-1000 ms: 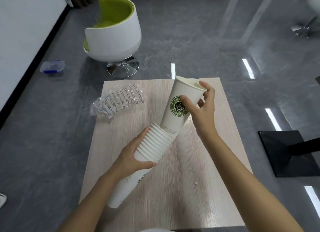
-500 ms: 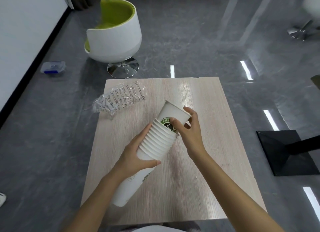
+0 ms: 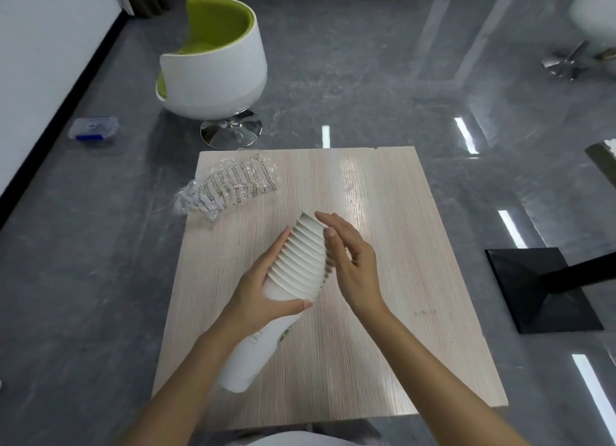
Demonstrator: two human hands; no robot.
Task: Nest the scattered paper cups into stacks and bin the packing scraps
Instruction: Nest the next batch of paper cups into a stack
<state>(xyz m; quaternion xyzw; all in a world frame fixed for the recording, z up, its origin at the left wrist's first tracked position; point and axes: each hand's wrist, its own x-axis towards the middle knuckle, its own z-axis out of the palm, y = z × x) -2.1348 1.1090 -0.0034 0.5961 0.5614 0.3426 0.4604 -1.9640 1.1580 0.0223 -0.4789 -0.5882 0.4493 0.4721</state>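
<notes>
Head view: a stack [image 3: 297, 268] of nested white paper cups is held at a slant over the middle of the pale wood counter [image 3: 393, 205], with the ribbed band of rims pointing up and away and the base of the outermost cup pointing down toward the person. Whether the base touches the counter cannot be told. The left hand [image 3: 261, 294] grips the stack just below the rims, with the thumb curled across the near side and the fingers wrapped along the far side. The right hand [image 3: 350, 262] is spread, its fingers nearly straight, lying against the right side of the rims at the mouth end; it grasps nothing. A crumpled clear plastic wrapper [image 3: 230, 187] with printed text lies at the far left corner of the counter, well apart from the stack. On the grey floor beyond stand a white-and-green chair [image 3: 216, 75] and a small clear box [image 3: 93, 132].
</notes>
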